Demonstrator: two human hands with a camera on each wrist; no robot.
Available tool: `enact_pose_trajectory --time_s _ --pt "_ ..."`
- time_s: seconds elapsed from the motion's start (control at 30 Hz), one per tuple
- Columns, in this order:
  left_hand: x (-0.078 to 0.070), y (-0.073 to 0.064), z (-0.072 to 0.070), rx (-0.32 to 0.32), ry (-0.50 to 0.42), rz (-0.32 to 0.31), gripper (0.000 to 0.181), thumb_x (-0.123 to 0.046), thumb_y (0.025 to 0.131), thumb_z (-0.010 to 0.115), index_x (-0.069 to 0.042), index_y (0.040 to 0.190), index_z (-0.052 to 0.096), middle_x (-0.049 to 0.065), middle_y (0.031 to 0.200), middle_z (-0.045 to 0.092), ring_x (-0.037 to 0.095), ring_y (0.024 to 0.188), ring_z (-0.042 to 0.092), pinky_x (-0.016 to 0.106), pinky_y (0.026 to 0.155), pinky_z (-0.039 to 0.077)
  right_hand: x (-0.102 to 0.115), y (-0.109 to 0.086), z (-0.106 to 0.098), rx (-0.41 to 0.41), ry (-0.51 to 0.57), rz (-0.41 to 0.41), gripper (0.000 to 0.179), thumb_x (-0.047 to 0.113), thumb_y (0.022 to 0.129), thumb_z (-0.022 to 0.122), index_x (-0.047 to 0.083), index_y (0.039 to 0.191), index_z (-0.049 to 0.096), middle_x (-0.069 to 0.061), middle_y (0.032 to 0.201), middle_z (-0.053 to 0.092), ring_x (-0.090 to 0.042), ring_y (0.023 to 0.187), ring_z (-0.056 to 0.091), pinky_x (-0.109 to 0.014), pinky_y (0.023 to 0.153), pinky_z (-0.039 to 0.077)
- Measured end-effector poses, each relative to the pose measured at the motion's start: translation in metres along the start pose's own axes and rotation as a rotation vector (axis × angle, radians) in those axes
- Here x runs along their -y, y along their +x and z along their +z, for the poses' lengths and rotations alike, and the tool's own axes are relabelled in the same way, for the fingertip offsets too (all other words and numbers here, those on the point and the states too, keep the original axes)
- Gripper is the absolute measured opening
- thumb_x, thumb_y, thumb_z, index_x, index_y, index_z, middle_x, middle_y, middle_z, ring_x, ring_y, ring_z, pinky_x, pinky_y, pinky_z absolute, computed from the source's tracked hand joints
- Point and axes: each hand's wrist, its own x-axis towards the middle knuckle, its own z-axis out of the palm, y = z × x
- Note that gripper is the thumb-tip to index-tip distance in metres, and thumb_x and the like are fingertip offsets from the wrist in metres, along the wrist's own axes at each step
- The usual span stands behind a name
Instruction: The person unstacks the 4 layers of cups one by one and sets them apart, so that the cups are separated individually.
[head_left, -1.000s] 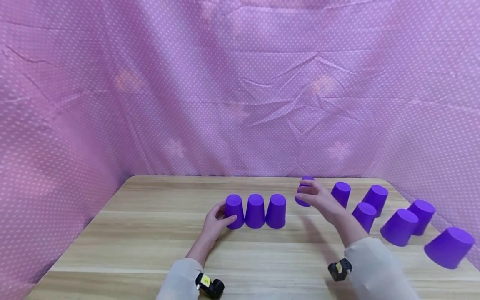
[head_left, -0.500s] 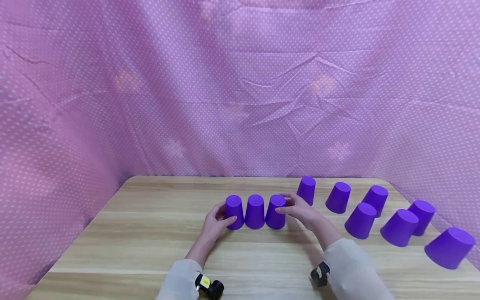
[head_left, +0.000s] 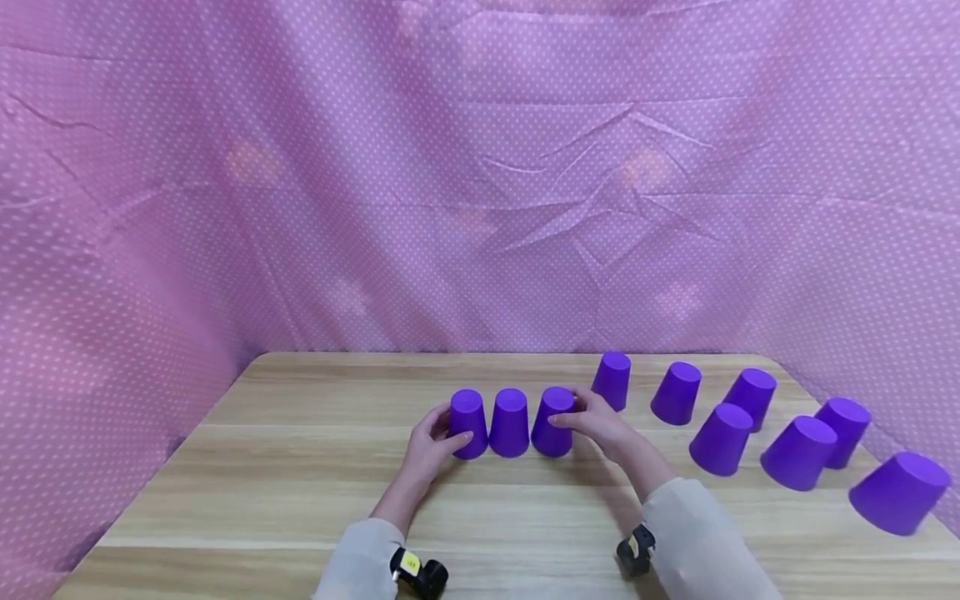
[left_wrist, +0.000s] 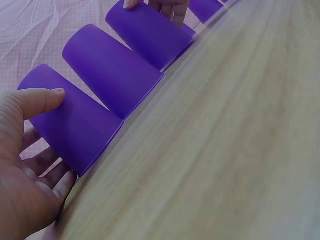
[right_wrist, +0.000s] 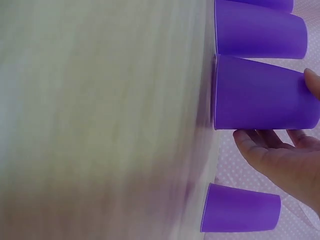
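Observation:
Three purple cups stand upside down in a row on the table. My left hand (head_left: 429, 446) holds the left cup (head_left: 467, 412), its thumb in front and its other fingers around the far side. The middle cup (head_left: 510, 422) stands between the hands, untouched. My right hand (head_left: 600, 423) grips the right cup (head_left: 549, 435), thumb on the near side near the top, fingers behind. In the right wrist view that cup (right_wrist: 265, 95) has its rim at or just above the tabletop; I cannot tell which. The left wrist view shows the left cup (left_wrist: 75, 125) with its rim along the tabletop.
Several more purple cups stand upside down to the right, among them a far one (head_left: 612, 383) just behind my right hand and a near one (head_left: 897, 496) by the right edge. The wooden table (head_left: 315, 500) is enclosed by pink dotted cloth (head_left: 450, 183).
My right hand has left the far cup, moved left and nearer, and taken hold of the row's right cup, which now leans very slightly. The left hand has stayed put.

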Motion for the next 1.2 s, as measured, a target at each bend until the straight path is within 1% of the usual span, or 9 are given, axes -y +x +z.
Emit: enact_pose_trajectory --time_s 0.1,0.17,0.33,0.37,0.53,0.67,0.77,0.97,1.2 --pt "0.0 0.0 0.0 -0.002 -0.003 0.004 0.058 0.001 0.07 0.066 0.009 0.121 0.04 0.026 0.115 0.046 0.035 0.107 0.043 0.039 0.093 0.034 0.003 -0.003 -0.005 -0.017 -0.018 0.005 0.05 0.007 0.072 0.065 -0.006 0.116 0.044 -0.017 0.101 0.054 -0.027 0.094 0.05 -0.041 0.085 0.041" --pt "-0.003 0.0 0.0 0.003 -0.009 -0.002 0.057 0.002 0.07 0.065 0.009 0.121 0.04 0.027 0.115 0.046 0.036 0.107 0.042 0.04 0.093 0.034 0.004 -0.005 -0.011 -0.02 -0.03 0.004 0.05 0.008 0.073 0.065 -0.006 0.115 0.043 -0.017 0.101 0.054 -0.027 0.095 0.05 -0.041 0.085 0.041" --pt "-0.003 0.0 0.001 0.006 0.0 -0.007 0.057 0.001 0.07 0.066 0.009 0.121 0.041 0.026 0.113 0.047 0.036 0.106 0.043 0.04 0.093 0.034 0.006 -0.014 -0.029 -0.01 -0.037 -0.003 0.052 0.011 0.076 0.064 -0.005 0.118 0.039 -0.02 0.109 0.05 -0.03 0.102 0.046 -0.043 0.089 0.037" --pt "0.0 0.001 0.001 0.007 0.003 -0.003 0.057 0.0 0.07 0.066 0.008 0.121 0.041 0.026 0.113 0.047 0.035 0.106 0.044 0.04 0.092 0.035 0.005 -0.016 -0.033 -0.009 -0.04 -0.002 0.053 0.012 0.076 0.063 -0.005 0.12 0.037 -0.021 0.111 0.048 -0.031 0.103 0.045 -0.043 0.09 0.036" --pt "0.001 0.0 0.003 0.001 0.022 0.0 0.057 -0.001 0.07 0.067 0.007 0.12 0.042 0.024 0.112 0.048 0.034 0.104 0.045 0.039 0.091 0.036 0.001 -0.025 -0.052 -0.038 -0.061 0.003 0.053 0.011 0.078 0.061 -0.006 0.121 0.036 -0.023 0.114 0.046 -0.032 0.105 0.043 -0.044 0.091 0.035" --pt "0.001 0.001 0.002 -0.008 0.02 -0.011 0.057 0.0 0.07 0.067 0.006 0.121 0.043 0.024 0.113 0.049 0.033 0.105 0.045 0.038 0.091 0.036 -0.004 -0.028 -0.065 -0.053 -0.074 0.008 0.055 0.011 0.079 0.06 -0.01 0.122 0.033 -0.027 0.116 0.043 -0.034 0.107 0.042 -0.044 0.091 0.034" --pt "0.002 0.001 0.0 -0.004 0.03 -0.006 0.057 -0.001 0.07 0.067 0.006 0.121 0.042 0.024 0.113 0.048 0.033 0.105 0.045 0.039 0.091 0.036 -0.006 -0.03 -0.073 -0.071 -0.083 0.011 0.056 0.011 0.079 0.06 -0.012 0.122 0.033 -0.028 0.115 0.043 -0.035 0.106 0.042 -0.045 0.091 0.034" --pt "0.002 0.001 0.0 -0.006 0.024 0.0 0.056 -0.001 0.07 0.067 0.006 0.12 0.043 0.024 0.113 0.049 0.033 0.105 0.045 0.038 0.092 0.036 -0.008 -0.033 -0.086 -0.084 -0.085 0.024 0.054 0.011 0.08 0.059 -0.012 0.121 0.032 -0.025 0.113 0.044 -0.032 0.105 0.043 -0.045 0.092 0.034" --pt "0.002 0.0 0.0 0.003 0.022 0.0 0.056 -0.002 0.07 0.067 0.006 0.12 0.043 0.024 0.112 0.048 0.033 0.105 0.045 0.039 0.092 0.035 -0.009 -0.036 -0.094 -0.084 -0.11 0.043 0.06 0.014 0.079 0.06 -0.012 0.123 0.029 -0.026 0.115 0.043 -0.032 0.105 0.042 -0.045 0.092 0.033"
